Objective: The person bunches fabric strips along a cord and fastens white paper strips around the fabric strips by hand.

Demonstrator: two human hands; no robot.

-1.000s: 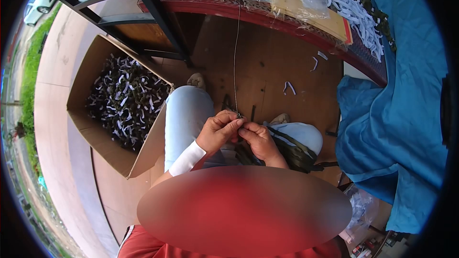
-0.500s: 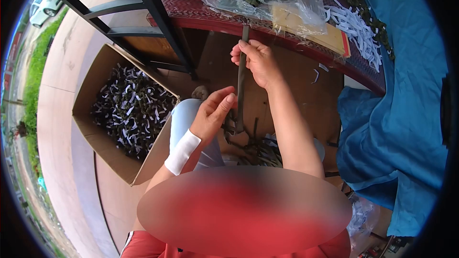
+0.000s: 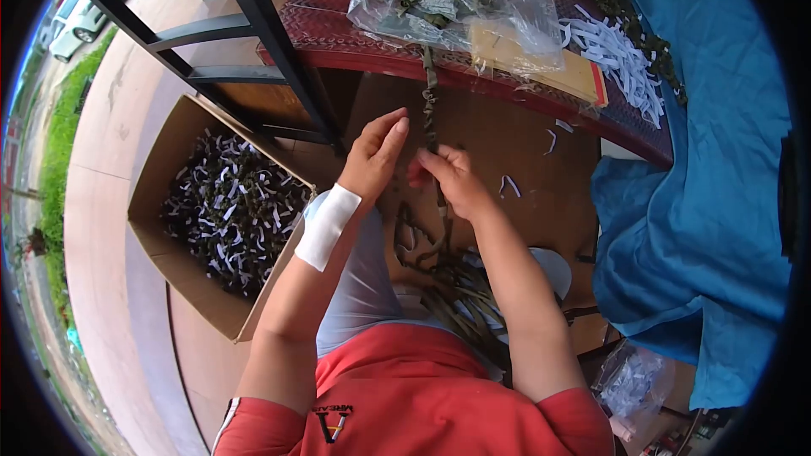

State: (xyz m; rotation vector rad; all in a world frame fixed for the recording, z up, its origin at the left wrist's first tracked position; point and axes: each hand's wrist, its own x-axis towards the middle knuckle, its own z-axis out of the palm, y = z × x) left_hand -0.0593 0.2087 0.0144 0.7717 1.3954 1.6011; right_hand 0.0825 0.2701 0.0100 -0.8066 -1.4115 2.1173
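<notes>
An olive-green fabric strap hangs from the table edge, its upper length twisted and bunched. My right hand is closed round the strap below the bunched part, with the fingertips partly blurred. Left of the strap and apart from it, my left hand is raised with its fingers stretched out and nothing visible in it. A white band wraps my left wrist. Below my right hand, more olive straps lie in a loose pile by my legs.
To the left stands a cardboard box of dark green pieces with white strips. A red patterned table carries a clear plastic bag, a tan board and white strips. Black metal frame and blue cloth flank me.
The strap has gone from smooth and flat to twisted and bunched. My right hand has moved down along it. My left hand has moved up and slightly left.
</notes>
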